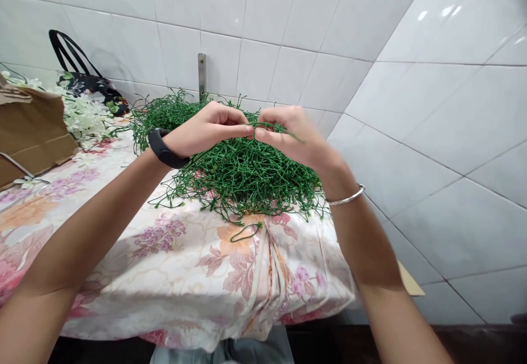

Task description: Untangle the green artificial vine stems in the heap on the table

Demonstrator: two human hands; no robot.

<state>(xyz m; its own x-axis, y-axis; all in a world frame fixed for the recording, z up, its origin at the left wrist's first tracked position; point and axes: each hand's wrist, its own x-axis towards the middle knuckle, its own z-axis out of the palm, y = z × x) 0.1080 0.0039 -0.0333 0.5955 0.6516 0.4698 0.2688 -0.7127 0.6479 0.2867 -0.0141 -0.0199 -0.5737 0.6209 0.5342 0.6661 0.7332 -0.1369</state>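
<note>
A heap of thin green plastic stems (247, 180) lies tangled on the table in front of me. Above it, my left hand (214, 125) and my right hand (290, 133) meet almost fingertip to fingertip. Between them runs a green stem (272, 126), pinched by the thumb and fingers of each hand. Its free end passes across the right palm. The left wrist wears a black band and the right a silver bangle. One looped stem (246, 233) rests apart on the cloth, at the near side of the heap.
A floral tablecloth (164, 281) covers the table, its front edge gathered in folds. To the left are a cardboard box (33, 139), white artificial flowers (84, 114) and a black floral bag (93, 87). White tiled walls (263, 12) stand behind and right; a metal strip (201, 73) is fixed behind the heap.
</note>
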